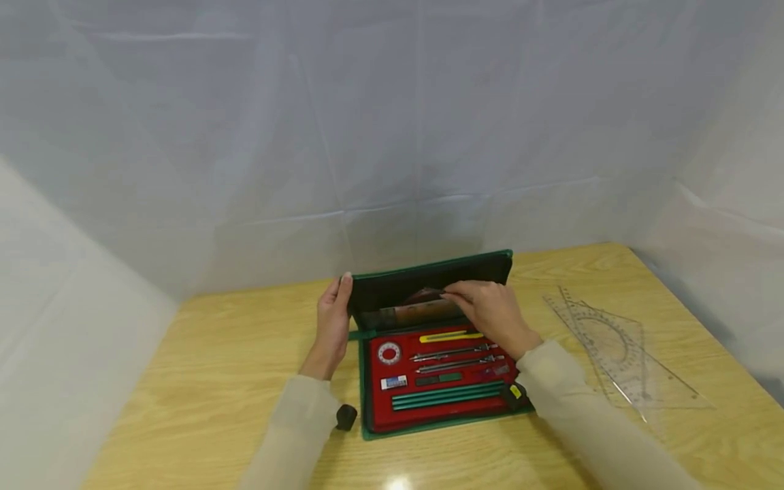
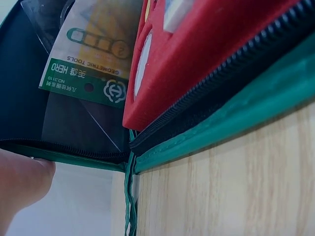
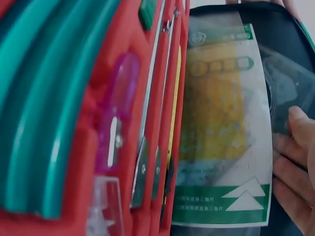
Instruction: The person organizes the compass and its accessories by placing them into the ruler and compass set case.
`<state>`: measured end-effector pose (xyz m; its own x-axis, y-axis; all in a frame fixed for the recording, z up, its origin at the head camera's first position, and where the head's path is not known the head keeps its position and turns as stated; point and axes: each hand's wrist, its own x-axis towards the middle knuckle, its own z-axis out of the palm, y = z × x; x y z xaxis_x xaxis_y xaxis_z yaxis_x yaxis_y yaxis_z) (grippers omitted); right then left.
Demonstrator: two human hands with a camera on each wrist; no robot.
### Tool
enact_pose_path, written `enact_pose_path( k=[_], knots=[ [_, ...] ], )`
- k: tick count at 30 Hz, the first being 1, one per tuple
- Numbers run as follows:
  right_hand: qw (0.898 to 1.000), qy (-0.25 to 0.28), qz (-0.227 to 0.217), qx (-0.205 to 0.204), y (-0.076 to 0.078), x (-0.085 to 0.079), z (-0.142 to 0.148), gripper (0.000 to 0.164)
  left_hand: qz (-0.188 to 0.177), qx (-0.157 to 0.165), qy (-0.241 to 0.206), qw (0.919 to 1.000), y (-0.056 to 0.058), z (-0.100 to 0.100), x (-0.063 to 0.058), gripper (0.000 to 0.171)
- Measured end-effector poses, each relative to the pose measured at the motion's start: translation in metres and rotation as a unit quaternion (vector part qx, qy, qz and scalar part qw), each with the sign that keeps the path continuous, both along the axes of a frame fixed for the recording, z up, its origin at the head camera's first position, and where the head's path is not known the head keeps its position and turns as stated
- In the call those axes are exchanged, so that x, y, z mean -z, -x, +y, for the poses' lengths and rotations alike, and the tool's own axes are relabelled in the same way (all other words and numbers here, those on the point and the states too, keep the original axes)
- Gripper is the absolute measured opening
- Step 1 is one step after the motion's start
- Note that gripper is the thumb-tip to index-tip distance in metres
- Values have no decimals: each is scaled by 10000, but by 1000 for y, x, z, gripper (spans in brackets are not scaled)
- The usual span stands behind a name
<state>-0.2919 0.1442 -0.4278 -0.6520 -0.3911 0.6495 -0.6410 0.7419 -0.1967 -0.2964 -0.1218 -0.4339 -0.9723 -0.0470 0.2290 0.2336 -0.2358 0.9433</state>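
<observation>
A green zip case stands open, its dark lid (image 1: pixel 380 292) raised. The left hand (image 1: pixel 331 330) grips the lid's left edge, thumb along the rim. Inside the lid, the right hand (image 1: pixel 493 313) pinches a clear plastic piece (image 3: pixel 288 81) with a round outline on it, between thumb and fingers; I cannot tell its kind. Beside it in the lid lies a printed packet (image 3: pixel 221 123) with green bands and a yellow patch, lettered "Geometric Tools" in the left wrist view. The red tray (image 1: pixel 453 414) holds green pencils (image 1: pixel 447 396), compasses (image 1: pixel 453 352) and a yellow cutter (image 1: pixel 450 336).
More tray items are a round white disc (image 1: pixel 388 352), an eraser (image 1: pixel 393 382) and a purple-handled tool (image 3: pixel 118 108). Clear set squares (image 1: pixel 667 384) and a protractor (image 1: pixel 618 340) lie overlapping on the wooden table (image 1: pixel 233 381), right of the case. White sheeting (image 1: pixel 392 136) hangs behind.
</observation>
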Motion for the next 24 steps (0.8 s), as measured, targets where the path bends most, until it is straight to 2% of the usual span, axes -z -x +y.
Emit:
enact_pose_path(
  k=[4, 7, 11, 16, 20, 24],
  knots=[
    [9991, -143, 267, 308, -2, -2, -4, 18, 21, 28, -19, 10000, 0, 0, -2, 26],
    [9982, -230, 53, 550, -3, -5, -9, 19, -49, -59, 42, 10000, -2, -2, -4, 25],
    [9970, -66, -284, 714, -6, -7, -13, 19, -140, -125, 115, 9998, -3, -5, -5, 24],
    [9980, 241, -169, 561, -8, -2, -9, 19, -33, -59, -48, 10000, 0, -6, -4, 30],
    [9984, 405, 157, 353, -11, -2, 3, 19, -64, -91, -3, 9999, -1, -8, -4, 29],
    [9976, 412, 453, 324, -16, -4, 20, 14, -68, -123, -19, 9999, 1, -9, -3, 29]
  ],
)
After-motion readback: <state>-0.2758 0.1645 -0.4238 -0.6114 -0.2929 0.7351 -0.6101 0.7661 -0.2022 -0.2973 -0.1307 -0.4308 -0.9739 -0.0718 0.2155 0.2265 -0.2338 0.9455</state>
